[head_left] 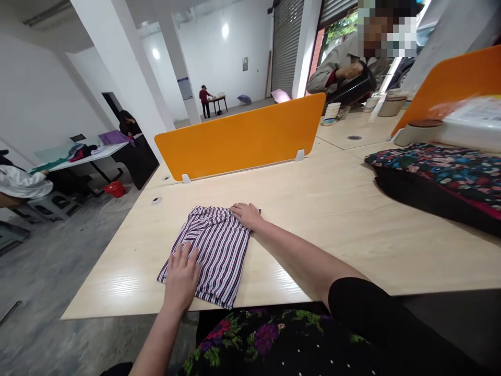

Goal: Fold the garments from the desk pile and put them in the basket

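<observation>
A striped garment in white, dark and reddish lines lies flat near the front edge of the table, its gathered waistband on the far side. It looks like a pair of shorts, though the exact cut is hard to make out. My left hand rests on its lower left part with fingers spread. Across the upper right corner, by the waistband, lies my right hand, palm down with fingers stretched out. Both hands touch the cloth without gripping it.
An orange divider stands across the back of the pale wooden table. To the right lies a folded floral cloth beside a plastic-wrapped pack. Behind the divider a person holds a black container near paper cups.
</observation>
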A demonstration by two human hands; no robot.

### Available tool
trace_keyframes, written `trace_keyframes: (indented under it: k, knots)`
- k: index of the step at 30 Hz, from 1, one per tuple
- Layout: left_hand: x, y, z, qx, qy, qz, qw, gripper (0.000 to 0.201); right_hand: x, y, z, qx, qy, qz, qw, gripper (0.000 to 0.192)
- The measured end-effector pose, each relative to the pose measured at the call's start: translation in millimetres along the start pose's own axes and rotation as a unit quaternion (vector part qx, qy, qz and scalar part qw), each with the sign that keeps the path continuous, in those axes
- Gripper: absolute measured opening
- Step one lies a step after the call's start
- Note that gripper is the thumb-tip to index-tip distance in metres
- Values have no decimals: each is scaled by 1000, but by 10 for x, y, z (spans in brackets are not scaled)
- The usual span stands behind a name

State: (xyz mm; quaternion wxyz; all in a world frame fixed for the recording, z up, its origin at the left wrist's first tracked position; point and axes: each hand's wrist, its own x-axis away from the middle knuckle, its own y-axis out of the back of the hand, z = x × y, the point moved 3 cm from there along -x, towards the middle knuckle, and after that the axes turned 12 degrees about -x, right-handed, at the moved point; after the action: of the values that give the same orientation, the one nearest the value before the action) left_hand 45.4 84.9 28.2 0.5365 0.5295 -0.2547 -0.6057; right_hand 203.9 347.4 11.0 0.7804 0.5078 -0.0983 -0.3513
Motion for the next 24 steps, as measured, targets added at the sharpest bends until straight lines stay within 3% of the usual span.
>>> trace_keyframes:
  k: [5, 8, 11, 16, 21, 24]
  knots:
    - [77, -201, -63, 12, 28, 30, 999, 49, 15, 115, 20, -29, 23, -5, 999, 39]
    - [92, -226, -34, 8, 20, 31, 999, 50, -55, 158, 159, -39, 81, 3, 996, 41]
    - [92, -193, -39, 6, 21, 44, 999, 50, -213, 88, 393, -45, 132, 37, 989, 39]
    - [99, -149, -66, 17, 28, 56, 998, 51, -513, -129, 744, -22, 131, 96, 986, 23]
    - [114, -157, -64, 28, 39, 50, 998, 55, -772, -120, 838, -44, 99, -13, 994, 29]
    - [121, -147, -60, 30, 51, 41, 997, 56, -896, -204, 801, -44, 99, -6, 994, 27]
